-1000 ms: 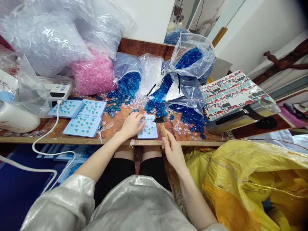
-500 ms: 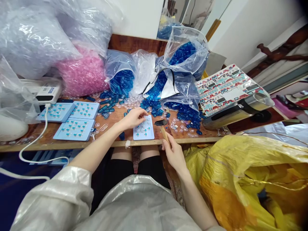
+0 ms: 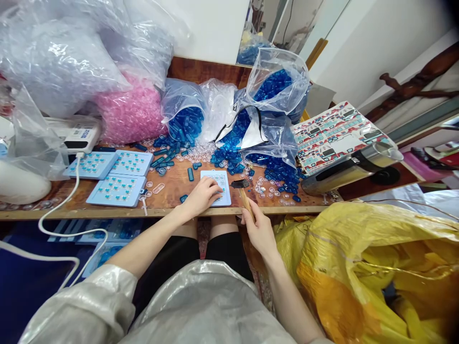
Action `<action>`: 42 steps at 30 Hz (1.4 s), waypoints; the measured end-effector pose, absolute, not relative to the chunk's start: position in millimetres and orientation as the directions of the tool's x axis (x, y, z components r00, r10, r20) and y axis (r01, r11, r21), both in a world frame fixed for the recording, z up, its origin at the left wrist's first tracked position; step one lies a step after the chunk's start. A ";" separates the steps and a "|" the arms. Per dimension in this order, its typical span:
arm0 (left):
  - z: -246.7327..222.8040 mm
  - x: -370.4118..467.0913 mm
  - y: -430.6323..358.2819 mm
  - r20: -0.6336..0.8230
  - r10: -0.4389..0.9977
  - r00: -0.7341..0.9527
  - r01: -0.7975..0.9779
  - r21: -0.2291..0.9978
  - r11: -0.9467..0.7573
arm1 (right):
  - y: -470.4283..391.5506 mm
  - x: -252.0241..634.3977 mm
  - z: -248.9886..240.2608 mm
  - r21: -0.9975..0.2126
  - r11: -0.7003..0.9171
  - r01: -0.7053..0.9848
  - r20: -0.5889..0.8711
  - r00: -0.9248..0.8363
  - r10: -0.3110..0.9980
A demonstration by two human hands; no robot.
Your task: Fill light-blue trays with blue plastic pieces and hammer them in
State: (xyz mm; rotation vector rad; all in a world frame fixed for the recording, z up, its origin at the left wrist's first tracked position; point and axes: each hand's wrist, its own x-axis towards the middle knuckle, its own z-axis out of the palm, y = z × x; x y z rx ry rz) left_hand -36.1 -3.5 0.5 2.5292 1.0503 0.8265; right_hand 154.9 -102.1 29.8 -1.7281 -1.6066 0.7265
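A light blue tray point(image 3: 224, 195) lies at the table's front edge, with small pieces set in it. My left hand point(image 3: 202, 195) rests over the tray's left part, fingers curled and close together; whatever is under the fingertips is too small or hidden to tell. Just right of the tray, my right hand point(image 3: 256, 219) is wrapped round the wooden handle of a brush-like tool point(image 3: 244, 191), its dark head pointing away from me. Loose blue pieces point(image 3: 190, 174) and clear pieces point(image 3: 158, 188) lie left of and behind the tray.
More light blue trays point(image 3: 116, 191) sit on the left near a white cable point(image 3: 73, 191). Bags of blue pieces point(image 3: 186, 123) and a pink bag point(image 3: 132, 112) line the back. A steel cylinder point(image 3: 333, 176) stands right, above a yellow sack point(image 3: 330, 239).
My left hand has moved down over the tray, from its upper edge to its lower left part. The view has shifted slightly. My right hand keeps hold of the tool.
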 end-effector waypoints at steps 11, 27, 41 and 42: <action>6.1 -40.1 -2.2 0.389 0.657 0.646 0.520 0.405 -0.752 | -106.4 153.5 26.3 -0.756 -0.029 0.654 0.018 0.065 0.998; 0.1 -38.3 4.0 0.389 0.728 0.565 0.595 0.419 -0.686 | -99.5 145.2 37.7 -0.616 0.040 0.787 0.033 -0.025 0.999; 2.0 -41.2 2.9 0.396 0.755 0.522 0.572 0.494 -0.655 | -96.0 142.8 39.3 -0.610 0.066 0.790 0.064 -0.035 0.997; 4.0 -44.2 7.6 0.399 0.767 0.503 0.571 0.513 -0.641 | -96.1 144.0 40.3 -0.632 0.061 0.773 0.079 -0.015 0.997</action>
